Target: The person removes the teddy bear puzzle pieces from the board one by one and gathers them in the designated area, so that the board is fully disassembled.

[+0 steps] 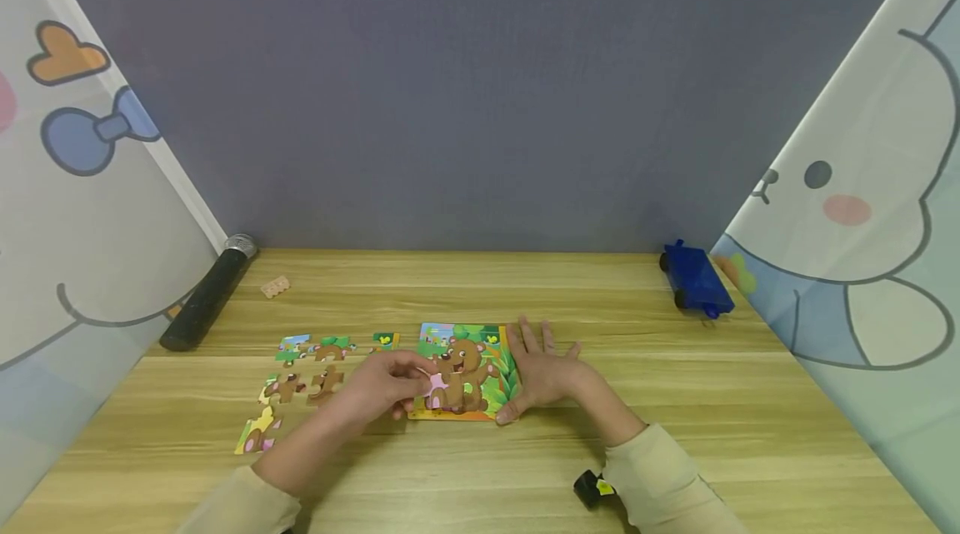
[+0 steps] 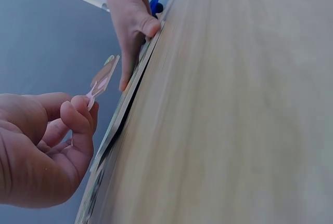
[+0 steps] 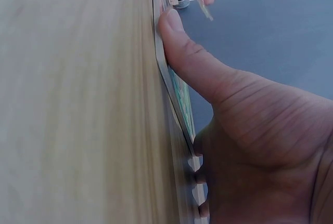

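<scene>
My left hand [image 1: 386,384] pinches a jigsaw puzzle piece [image 2: 105,78], pink and brown, between thumb and fingertips. In the left wrist view that piece is held up off the board, tilted. Below it lies a flat puzzle board [image 1: 468,416] with a brown bear picture among green leaves. My right hand [image 1: 543,371] rests on the board's right edge, fingers spread and thumb near the front corner. To the left of the board are several loose puzzle pieces [image 1: 326,384] with parts of a bear; the left forearm partly covers that area.
A black microphone [image 1: 206,301] lies at the left edge of the wooden table [image 1: 480,288]. Near it is a small beige block [image 1: 275,286]. A blue toy cart [image 1: 696,280] stands at the back right. A grey panel [image 1: 480,101] closes off the back.
</scene>
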`<state>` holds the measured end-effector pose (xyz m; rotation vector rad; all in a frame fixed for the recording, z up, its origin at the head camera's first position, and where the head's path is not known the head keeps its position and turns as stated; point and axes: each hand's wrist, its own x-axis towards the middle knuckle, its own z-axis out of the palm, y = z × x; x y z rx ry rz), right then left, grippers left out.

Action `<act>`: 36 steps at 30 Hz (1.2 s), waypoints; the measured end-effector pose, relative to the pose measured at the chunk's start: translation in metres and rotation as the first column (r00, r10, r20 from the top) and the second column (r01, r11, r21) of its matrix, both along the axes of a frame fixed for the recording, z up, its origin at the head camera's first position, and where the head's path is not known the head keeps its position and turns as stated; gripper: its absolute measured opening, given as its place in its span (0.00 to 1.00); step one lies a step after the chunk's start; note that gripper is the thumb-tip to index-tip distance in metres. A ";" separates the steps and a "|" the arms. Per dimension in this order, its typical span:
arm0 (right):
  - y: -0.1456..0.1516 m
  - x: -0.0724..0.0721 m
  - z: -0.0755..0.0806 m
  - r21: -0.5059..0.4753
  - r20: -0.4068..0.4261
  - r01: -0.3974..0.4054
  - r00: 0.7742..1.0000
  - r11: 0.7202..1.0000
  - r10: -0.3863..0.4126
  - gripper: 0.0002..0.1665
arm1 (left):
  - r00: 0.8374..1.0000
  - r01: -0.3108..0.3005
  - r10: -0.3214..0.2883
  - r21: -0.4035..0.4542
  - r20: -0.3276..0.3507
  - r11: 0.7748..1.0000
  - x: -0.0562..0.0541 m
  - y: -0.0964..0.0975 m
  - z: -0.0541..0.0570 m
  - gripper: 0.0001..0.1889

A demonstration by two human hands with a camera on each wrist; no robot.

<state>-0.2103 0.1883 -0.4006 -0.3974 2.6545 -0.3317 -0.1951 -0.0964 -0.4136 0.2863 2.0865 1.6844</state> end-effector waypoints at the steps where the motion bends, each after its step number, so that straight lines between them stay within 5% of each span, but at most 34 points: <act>1: 0.000 0.000 0.000 0.001 0.000 0.000 1.000 1.000 0.000 0.84 | 1.000 0.002 -0.002 -0.003 -0.005 1.000 0.000 -0.003 0.000 0.13; 36: 0.000 -0.001 0.000 -0.003 0.005 0.003 1.000 1.000 -0.003 0.83 | 1.000 -0.004 0.004 -0.025 0.002 1.000 0.019 -0.098 -0.001 0.18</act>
